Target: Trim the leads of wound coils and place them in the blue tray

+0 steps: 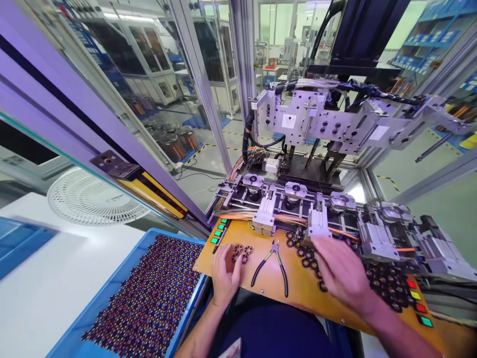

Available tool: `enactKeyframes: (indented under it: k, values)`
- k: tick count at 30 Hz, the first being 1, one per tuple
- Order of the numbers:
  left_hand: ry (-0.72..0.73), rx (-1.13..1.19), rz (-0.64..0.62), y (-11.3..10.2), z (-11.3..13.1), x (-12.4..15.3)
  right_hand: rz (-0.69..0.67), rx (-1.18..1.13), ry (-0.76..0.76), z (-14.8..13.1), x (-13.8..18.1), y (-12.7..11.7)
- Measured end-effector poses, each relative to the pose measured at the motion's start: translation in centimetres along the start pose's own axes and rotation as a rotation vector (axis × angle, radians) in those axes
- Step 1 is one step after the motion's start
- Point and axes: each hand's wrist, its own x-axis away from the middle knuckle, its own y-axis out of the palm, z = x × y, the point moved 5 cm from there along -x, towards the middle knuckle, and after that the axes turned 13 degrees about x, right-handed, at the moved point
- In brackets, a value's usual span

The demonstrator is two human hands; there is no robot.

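My left hand rests on the orange work board, its fingers touching a small cluster of dark ring-shaped coils. My right hand lies palm down on a spread of the same dark coils at the board's right; whether it grips one is hidden. Between the hands lie black-handled pliers, untouched. Just behind the board runs a metal machine fixture with round nests in a row.
A blue tray packed with several coils sits at the left. Green buttons edge the board's left, coloured buttons its right. A white fan lies on the white table. Glass panels and a yellow light curtain fence the machine.
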Motion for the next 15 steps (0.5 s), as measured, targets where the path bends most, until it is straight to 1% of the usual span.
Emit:
enactKeyframes:
  k: [1,3,5,6,8,11,13,15]
  values:
    - [0.019,0.0,0.003,-0.2,0.6,0.1,-0.044,-0.019,0.03,-0.9,2.1,-0.1]
    - [0.05,0.029,-0.025,-0.3,2.0,0.4,-0.135,0.006,0.101,-2.3,5.9,0.7]
    - [0.08,0.093,-0.098,0.3,3.5,0.7,-0.187,0.043,0.16,-3.2,8.2,2.3]
    - [0.097,0.133,-0.142,0.7,4.2,0.8,-0.209,0.057,0.183,-3.6,8.7,3.4]
    - [0.124,0.213,-0.217,1.6,5.4,0.8,-0.259,0.077,0.221,-4.2,8.6,6.0]
    - [0.125,0.316,-0.283,2.8,6.6,0.6,-0.317,0.096,0.273,-4.0,6.8,9.9]
    - [0.085,0.345,-0.296,3.1,7.1,0.6,-0.299,0.077,0.324,-3.7,5.2,11.4]
    - [0.018,0.332,-0.29,3.0,7.1,0.9,-0.216,-0.018,0.387,-3.9,3.5,12.0]
